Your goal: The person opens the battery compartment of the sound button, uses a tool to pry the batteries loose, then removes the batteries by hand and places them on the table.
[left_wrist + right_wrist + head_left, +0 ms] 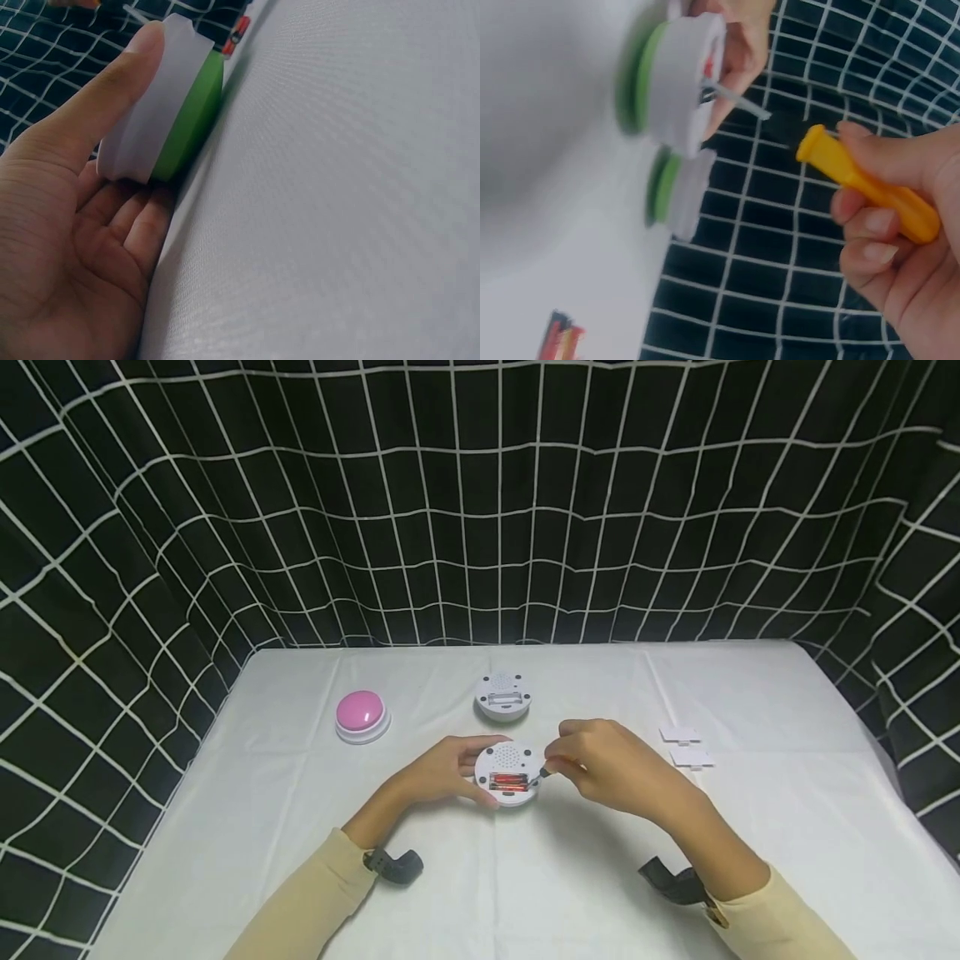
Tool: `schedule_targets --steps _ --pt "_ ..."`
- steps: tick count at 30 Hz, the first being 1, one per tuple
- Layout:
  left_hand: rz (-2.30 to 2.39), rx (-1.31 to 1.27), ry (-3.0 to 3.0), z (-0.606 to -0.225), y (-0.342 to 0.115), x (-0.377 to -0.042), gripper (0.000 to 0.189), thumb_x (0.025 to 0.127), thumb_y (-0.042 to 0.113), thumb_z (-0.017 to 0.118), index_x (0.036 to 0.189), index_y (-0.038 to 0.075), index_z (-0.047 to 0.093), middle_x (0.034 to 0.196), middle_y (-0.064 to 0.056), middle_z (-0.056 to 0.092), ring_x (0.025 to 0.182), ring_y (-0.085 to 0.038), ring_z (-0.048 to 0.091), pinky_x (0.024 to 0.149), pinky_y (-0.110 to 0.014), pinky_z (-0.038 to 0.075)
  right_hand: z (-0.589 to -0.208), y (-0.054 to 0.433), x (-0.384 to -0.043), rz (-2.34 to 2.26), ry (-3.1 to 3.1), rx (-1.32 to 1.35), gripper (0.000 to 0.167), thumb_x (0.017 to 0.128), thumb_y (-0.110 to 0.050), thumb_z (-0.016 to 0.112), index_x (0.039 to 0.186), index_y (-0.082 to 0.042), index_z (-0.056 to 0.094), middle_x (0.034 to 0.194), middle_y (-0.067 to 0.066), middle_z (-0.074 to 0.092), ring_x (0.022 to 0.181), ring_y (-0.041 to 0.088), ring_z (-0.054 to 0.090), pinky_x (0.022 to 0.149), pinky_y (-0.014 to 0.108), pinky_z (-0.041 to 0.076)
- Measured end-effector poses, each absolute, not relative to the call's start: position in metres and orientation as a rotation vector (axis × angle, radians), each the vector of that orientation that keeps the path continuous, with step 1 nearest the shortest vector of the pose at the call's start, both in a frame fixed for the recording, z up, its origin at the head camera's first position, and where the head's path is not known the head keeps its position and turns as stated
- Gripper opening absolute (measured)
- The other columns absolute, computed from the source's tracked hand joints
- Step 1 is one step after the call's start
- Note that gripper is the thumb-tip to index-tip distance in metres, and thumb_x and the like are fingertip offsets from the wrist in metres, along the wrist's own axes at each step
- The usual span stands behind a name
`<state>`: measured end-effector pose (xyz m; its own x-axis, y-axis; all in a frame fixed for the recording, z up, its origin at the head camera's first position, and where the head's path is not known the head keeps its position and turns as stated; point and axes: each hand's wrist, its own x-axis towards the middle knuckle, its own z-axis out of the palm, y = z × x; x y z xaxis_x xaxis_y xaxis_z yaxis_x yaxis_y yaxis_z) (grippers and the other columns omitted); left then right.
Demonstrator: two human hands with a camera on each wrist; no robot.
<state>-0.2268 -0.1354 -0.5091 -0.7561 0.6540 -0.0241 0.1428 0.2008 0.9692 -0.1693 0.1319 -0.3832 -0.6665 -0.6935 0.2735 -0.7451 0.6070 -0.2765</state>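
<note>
A white round push button (507, 752) with a green cap lies upside down, two red batteries (508, 782) in its open compartment. My left hand (446, 768) grips its rim; in the left wrist view the thumb lies along the white base (169, 75), above the green cap (191, 124). My right hand (607, 768) holds a screwdriver with a yellow handle (870, 184) and a metal shaft (739, 100). The shaft's tip reaches the compartment's edge; its exact contact is hard to tell. In the head view the right hand hides most of the handle.
Behind stands a second upturned button (503, 700), its battery compartment bare. A pink button (360, 714) sits upright at left. Two white battery covers (692, 758) lie at right. Loose red-and-black batteries (559, 337) lie on the white-covered table (300, 860). Black grid cloth (480, 527) surrounds it.
</note>
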Motion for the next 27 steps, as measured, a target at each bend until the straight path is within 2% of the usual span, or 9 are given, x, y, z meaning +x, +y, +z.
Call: schedule_targets --steps 6,16,27 --pt "1.584 0.739 2.062 -0.509 -0.135 -0.227 0.094 0.068 0.005 0.094 0.150 0.011 0.049 0.143 -0.003 0.060 0.129 -0.014 0.058 0.106 -0.026 0.049 -0.397 0.146 -0.174 0.722 -2.580 1.223 0.010 0.085 -0.003 0.080 0.085 -0.012 0.077 0.073 -0.012 0.056 0.063 0.002 0.047 0.057 0.021 0.046" --pt "1.583 0.723 2.057 -0.509 -0.135 -0.227 0.094 0.067 0.005 0.094 0.150 0.010 0.050 0.143 -0.004 0.060 0.129 -0.014 0.058 0.106 -0.025 0.049 -0.420 0.164 -0.177 0.970 -2.530 1.168 0.016 0.083 0.002 0.080 0.094 -0.009 0.081 0.074 -0.012 0.060 0.061 0.000 0.048 0.053 0.018 0.046" --pt "1.582 0.714 2.052 -0.508 -0.135 -0.226 0.095 0.067 0.004 0.094 0.150 0.010 0.049 0.144 -0.004 0.059 0.129 -0.014 0.058 0.106 -0.025 0.049 -0.424 0.169 -0.182 0.996 -2.538 1.188 0.016 0.083 0.001 0.080 0.095 -0.009 0.081 0.073 -0.013 0.061 0.061 -0.001 0.048 0.052 0.018 0.047"
